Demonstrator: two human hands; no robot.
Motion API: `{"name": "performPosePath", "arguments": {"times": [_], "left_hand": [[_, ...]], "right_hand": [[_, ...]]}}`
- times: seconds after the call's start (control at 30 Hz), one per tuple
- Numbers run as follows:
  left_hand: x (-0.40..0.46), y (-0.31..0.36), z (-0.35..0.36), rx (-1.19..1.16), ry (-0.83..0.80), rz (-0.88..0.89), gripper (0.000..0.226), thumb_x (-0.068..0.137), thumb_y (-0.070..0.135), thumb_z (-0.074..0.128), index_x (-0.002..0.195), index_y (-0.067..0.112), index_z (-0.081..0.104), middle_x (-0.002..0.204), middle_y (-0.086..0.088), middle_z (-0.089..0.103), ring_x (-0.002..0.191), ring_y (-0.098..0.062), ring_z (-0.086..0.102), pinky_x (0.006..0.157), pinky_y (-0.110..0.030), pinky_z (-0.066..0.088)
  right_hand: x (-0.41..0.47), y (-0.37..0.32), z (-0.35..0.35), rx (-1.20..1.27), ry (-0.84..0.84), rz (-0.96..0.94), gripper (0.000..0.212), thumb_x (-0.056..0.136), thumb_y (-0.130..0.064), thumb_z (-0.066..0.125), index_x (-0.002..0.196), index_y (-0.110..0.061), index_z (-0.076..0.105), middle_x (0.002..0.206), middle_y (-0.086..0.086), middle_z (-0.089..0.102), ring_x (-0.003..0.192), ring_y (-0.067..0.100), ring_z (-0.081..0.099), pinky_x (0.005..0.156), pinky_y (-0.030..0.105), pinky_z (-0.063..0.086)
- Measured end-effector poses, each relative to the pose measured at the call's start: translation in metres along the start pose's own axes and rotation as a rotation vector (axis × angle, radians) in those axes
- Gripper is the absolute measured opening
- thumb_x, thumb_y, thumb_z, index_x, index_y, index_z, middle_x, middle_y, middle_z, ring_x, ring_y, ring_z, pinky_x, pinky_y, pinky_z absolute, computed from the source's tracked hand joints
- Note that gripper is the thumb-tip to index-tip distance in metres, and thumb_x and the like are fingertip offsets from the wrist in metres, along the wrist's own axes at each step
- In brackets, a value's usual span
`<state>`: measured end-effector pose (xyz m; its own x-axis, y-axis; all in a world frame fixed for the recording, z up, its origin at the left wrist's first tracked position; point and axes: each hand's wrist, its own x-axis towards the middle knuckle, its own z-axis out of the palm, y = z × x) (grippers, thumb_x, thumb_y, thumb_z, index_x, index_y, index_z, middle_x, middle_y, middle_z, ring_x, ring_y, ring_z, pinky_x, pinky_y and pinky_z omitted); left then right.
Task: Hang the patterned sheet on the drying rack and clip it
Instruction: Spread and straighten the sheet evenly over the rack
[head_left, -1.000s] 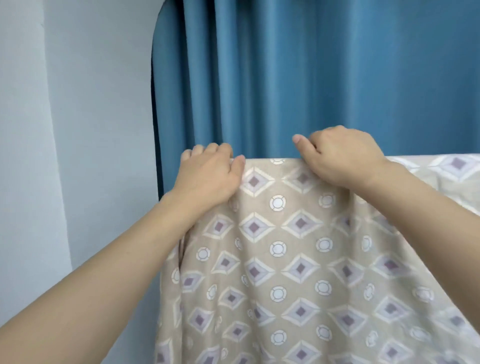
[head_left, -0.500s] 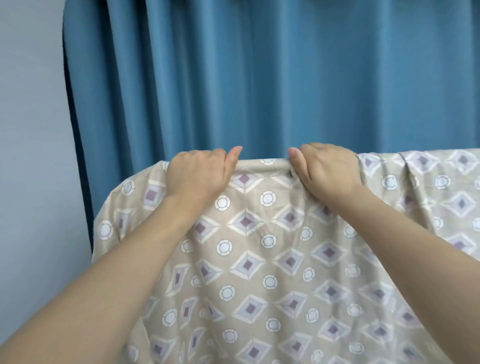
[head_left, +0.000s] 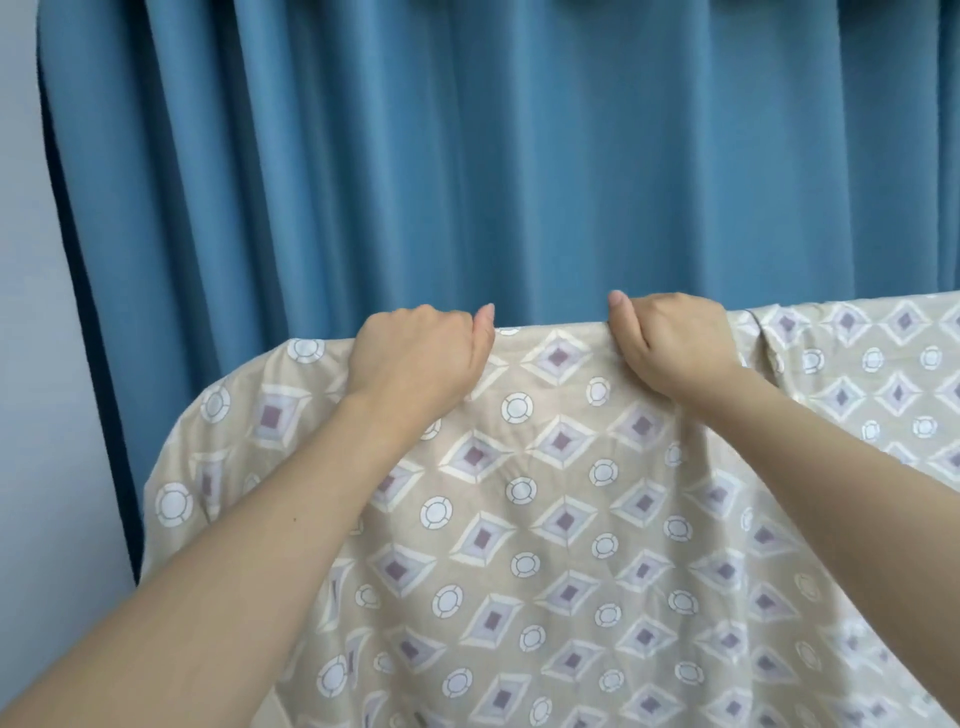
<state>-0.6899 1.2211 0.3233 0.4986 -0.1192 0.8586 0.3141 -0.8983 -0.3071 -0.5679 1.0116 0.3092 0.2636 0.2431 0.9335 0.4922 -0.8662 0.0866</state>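
Note:
A beige patterned sheet (head_left: 561, 519) with purple diamonds and white rings hangs over a horizontal top edge and falls toward me. The drying rack under it is hidden by the cloth. My left hand (head_left: 415, 358) grips the top fold of the sheet, fingers curled over it and thumb up. My right hand (head_left: 670, 343) grips the same fold a short way to the right, thumb raised too. A span of fold lies between the two hands. No clip is in view.
A blue pleated curtain (head_left: 519, 156) hangs close behind the sheet across most of the view. A pale wall (head_left: 31, 415) runs down the left side. The sheet's left corner (head_left: 176, 499) droops rounded beside the curtain's edge.
The view has swung left, so more of the sheet's left part shows. Both hands keep hold of the top fold, a little farther apart than before.

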Motion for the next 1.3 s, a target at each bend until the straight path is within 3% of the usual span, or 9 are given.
{"name": "performPosePath", "arguments": {"times": [0.17,0.27,0.37,0.47,0.57,0.83,1.0,1.13,1.3], "left_hand": [[0.000,0.008,-0.006,-0.045,-0.029,-0.098,0.052,0.103,0.038,0.022,0.071,0.015,0.057,0.055,0.000,0.042,0.059,-0.028,0.045,0.051,-0.030,0.025],[0.010,0.032,-0.011,-0.179,-0.022,-0.082,0.034,0.101,0.033,0.028,0.088,0.014,0.052,0.090,-0.009,0.063,0.085,-0.031,0.054,0.069,-0.036,0.035],[0.022,0.075,-0.016,-0.272,-0.083,0.083,0.035,0.103,0.033,0.027,0.106,0.011,0.054,0.111,-0.009,0.062,0.103,-0.032,0.056,0.077,-0.039,0.037],[0.028,0.095,-0.010,-0.243,-0.108,0.128,0.037,0.105,0.035,0.024,0.099,0.015,0.055,0.100,-0.006,0.067,0.086,-0.029,0.061,0.064,-0.033,0.031],[0.025,0.093,-0.004,-0.178,-0.063,0.127,0.036,0.105,0.038,0.021,0.088,0.018,0.047,0.088,-0.004,0.067,0.067,-0.027,0.048,0.059,-0.033,0.030],[0.025,0.098,-0.010,-0.179,-0.093,0.014,0.039,0.104,0.034,0.021,0.076,0.018,0.044,0.072,-0.001,0.052,0.067,-0.027,0.048,0.054,-0.029,0.024],[0.039,0.129,-0.017,-0.186,-0.062,0.064,0.034,0.103,0.032,0.026,0.098,0.013,0.055,0.105,-0.009,0.065,0.093,-0.031,0.057,0.075,-0.037,0.034],[0.045,0.151,-0.009,-0.219,-0.074,0.078,0.033,0.104,0.033,0.022,0.084,0.017,0.044,0.084,-0.004,0.064,0.065,-0.027,0.045,0.053,-0.031,0.025],[0.044,0.158,-0.007,-0.197,-0.032,0.101,0.036,0.104,0.034,0.021,0.081,0.017,0.043,0.067,0.002,0.044,0.061,-0.025,0.043,0.047,-0.029,0.015]], "right_hand": [[-0.005,0.017,-0.003,0.030,0.003,0.139,0.054,0.100,-0.032,0.021,0.051,-0.012,0.034,0.054,0.007,0.046,0.058,0.033,0.047,0.053,0.035,0.030],[-0.007,0.008,-0.002,0.023,0.037,0.120,0.050,0.096,-0.030,0.021,0.048,-0.017,0.025,0.051,0.005,0.041,0.054,0.031,0.043,0.053,0.033,0.025],[-0.008,0.008,-0.002,0.019,0.035,0.133,0.050,0.097,-0.030,0.022,0.049,-0.016,0.030,0.051,0.003,0.042,0.054,0.029,0.041,0.054,0.033,0.023],[-0.010,0.018,-0.007,0.032,-0.012,0.110,0.049,0.097,-0.032,0.019,0.050,-0.019,0.027,0.049,-0.002,0.036,0.056,0.028,0.040,0.054,0.033,0.022],[-0.010,0.037,-0.012,0.007,-0.099,0.094,0.053,0.097,-0.038,0.015,0.052,-0.016,0.028,0.048,-0.005,0.035,0.057,0.030,0.041,0.054,0.034,0.025],[-0.013,0.072,-0.016,-0.033,-0.094,0.190,0.057,0.102,-0.031,0.023,0.049,-0.011,0.030,0.047,0.002,0.035,0.057,0.032,0.040,0.055,0.034,0.022],[-0.010,0.069,-0.011,-0.033,-0.092,0.154,0.056,0.098,-0.036,0.018,0.049,-0.012,0.028,0.045,0.000,0.036,0.054,0.031,0.041,0.047,0.032,0.013],[-0.014,0.095,-0.011,-0.021,-0.121,0.100,0.055,0.097,-0.039,0.016,0.050,-0.013,0.028,0.046,-0.002,0.036,0.054,0.030,0.040,0.051,0.033,0.019],[-0.014,0.128,-0.015,-0.052,-0.122,0.125,0.054,0.092,-0.040,0.013,0.049,-0.010,0.029,0.045,0.001,0.034,0.054,0.031,0.039,0.050,0.033,0.016]]}}
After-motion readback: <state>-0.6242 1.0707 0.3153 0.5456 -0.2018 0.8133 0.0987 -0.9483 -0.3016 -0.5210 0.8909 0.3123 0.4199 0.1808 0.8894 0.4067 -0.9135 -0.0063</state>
